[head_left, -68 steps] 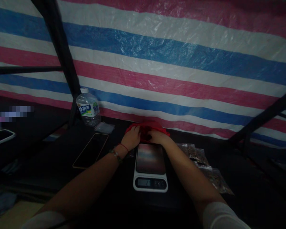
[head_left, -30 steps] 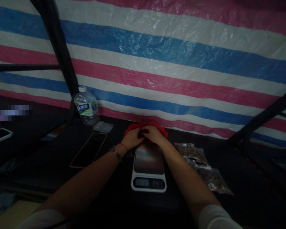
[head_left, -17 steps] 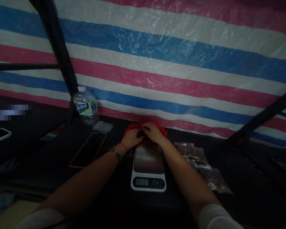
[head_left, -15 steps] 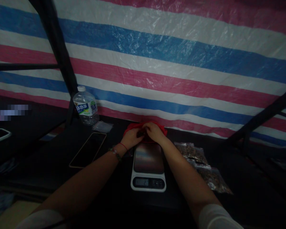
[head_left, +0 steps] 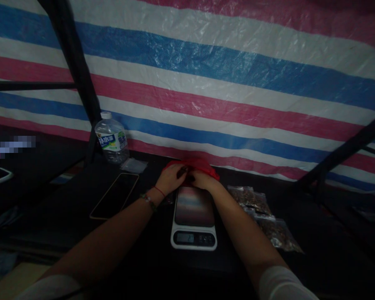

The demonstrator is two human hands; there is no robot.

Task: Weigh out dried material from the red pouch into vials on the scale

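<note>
Both hands, the left hand (head_left: 171,179) and right hand (head_left: 202,180), are pinching the red bag (head_left: 203,165) lying on the worktop (head_left: 65,208) just behind the scale (head_left: 194,218), so keeping its mouth spread and upright seems wise against spilling.

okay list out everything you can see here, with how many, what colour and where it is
red bag: one, red, behind the scale, under both hands
scale: one, white with a dark platform, centre of the table
phone: one, black, flat, left of the scale
water bottle: one, clear with a white cap, back left
clear packet: one, transparent, right of the bottle
filled packets: several, clear with brown contents, right of the scale
tarp: one, red, white and blue stripes, behind the table
left hand: on the red bag
right hand: on the red bag
</note>
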